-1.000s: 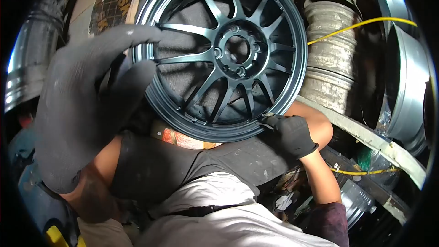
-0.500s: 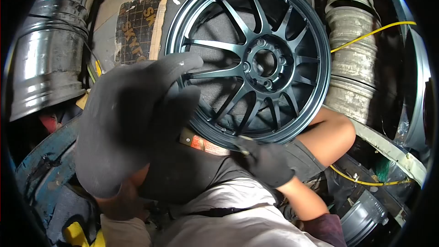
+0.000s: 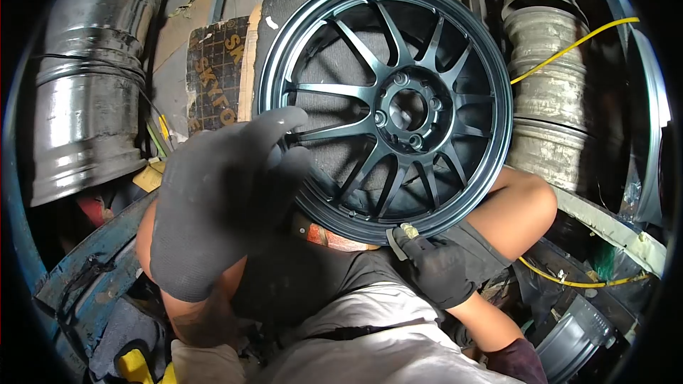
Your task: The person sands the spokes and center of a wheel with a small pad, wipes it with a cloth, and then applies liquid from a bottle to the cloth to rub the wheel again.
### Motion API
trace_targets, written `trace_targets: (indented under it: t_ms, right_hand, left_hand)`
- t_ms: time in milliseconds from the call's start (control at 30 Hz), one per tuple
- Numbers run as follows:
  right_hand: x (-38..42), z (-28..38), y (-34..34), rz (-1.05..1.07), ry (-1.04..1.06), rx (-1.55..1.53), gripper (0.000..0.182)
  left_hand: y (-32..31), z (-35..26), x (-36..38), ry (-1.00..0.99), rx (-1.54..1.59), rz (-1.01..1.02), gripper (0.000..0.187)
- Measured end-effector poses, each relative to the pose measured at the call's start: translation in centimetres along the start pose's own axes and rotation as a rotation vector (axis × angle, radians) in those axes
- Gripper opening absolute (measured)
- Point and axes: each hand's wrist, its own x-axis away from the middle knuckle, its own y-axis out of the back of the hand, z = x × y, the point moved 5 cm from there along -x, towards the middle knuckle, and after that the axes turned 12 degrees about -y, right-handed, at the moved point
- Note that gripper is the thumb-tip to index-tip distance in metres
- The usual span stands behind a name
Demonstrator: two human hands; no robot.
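A dark, glossy multi-spoke car wheel rim (image 3: 339,92) faces up in front of me, its lower edge over my lap. My left hand (image 3: 220,192), in a grey glove, is curled at the rim's left side. Its thumb and a finger reach past the lip, with part of the wheel showing between them; the other fingers are hidden. At the bottom edge, my right hand (image 3: 432,264), in a dark glove, pinches a thin pale strip (image 3: 395,244) against the lip. I cannot make out the strip's material. A yellowish patch shows at one fingertip.
Under the wheel lies dark padding (image 3: 274,7) beside printed cardboard (image 3: 213,75). Shiny barrels (image 3: 89,114) stand at left, and worn, stacked rims (image 3: 544,78) at right. A yellow hose (image 3: 569,53) crosses the right side. A silver rim (image 3: 573,341) sits at lower right.
My right hand has shifted right along the wheel's lower edge, and the pale strip shows more plainly. The left hand stays by the left side. The whole view has shifted slightly.
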Motion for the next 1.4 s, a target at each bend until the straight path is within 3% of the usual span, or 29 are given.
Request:
trace_targets:
  t_ms: [100,133,200,333,500,633,800,867,900,1000,1100,1200,1333,1400]
  right_hand:
    - [-1.2,2.7,-1.3,-0.198,0.106,-0.064,0.056]
    - [-1.2,3.8,-2.7,-0.105,0.070,-0.070,0.058]
    - [-2.8,6.3,-3.8,-0.163,0.056,0.052,0.057]
    - [-0.3,3.1,-0.7,-0.106,0.069,0.047,0.051]
    - [-0.5,1.0,3.3,0.025,-0.078,0.034,0.037]
    - [-2.0,3.3,2.3,-0.198,0.069,-0.172,0.034]
    - [-2.4,3.6,-0.7,-0.072,0.021,-0.284,0.044]
    - [-2.8,4.3,-1.1,0.018,-0.021,-0.312,0.047]
    - [-4.0,5.5,-1.0,-0.034,0.028,-0.322,0.045]
    - [-8.8,9.3,-2.0,0.205,-0.002,-0.362,0.050]
    - [-13.8,11.8,-2.2,-0.088,0.105,-0.428,0.039]
    - [-11.3,10.6,-0.4,0.098,0.076,-0.490,0.038]
    - [-6.6,7.3,-0.3,0.094,0.065,-0.336,0.037]
    - [-7.5,8.3,-1.0,0.230,-0.008,-0.321,0.038]
  left_hand:
    - [-0.7,0.0,0.0,0.073,0.063,0.030,0.033]
    - [-0.9,-0.1,-0.1,0.064,0.060,0.039,0.033]
    - [-1.3,-0.3,-0.3,0.046,0.056,0.055,0.033]
    - [-1.4,-0.3,-0.4,0.053,0.034,0.062,0.034]
    - [-0.5,-0.4,0.3,0.121,0.121,0.045,0.032]
    - [3.2,0.6,1.3,0.281,0.153,-0.034,0.034]
    - [6.2,2.7,2.8,0.531,0.319,-0.356,0.031]
    - [5.8,3.4,2.9,0.524,0.348,-0.341,0.030]
    - [5.7,3.5,2.8,0.522,0.353,-0.321,0.030]
    - [5.6,3.5,2.1,0.494,0.301,-0.222,0.029]
    - [5.4,3.6,2.0,0.485,0.383,-0.301,0.029]
    - [6.1,3.4,1.9,0.503,0.360,-0.272,0.029]
    - [6.1,3.2,1.7,0.407,0.300,-0.268,0.029]
    - [5.3,3.2,1.8,0.458,0.336,-0.220,0.029]
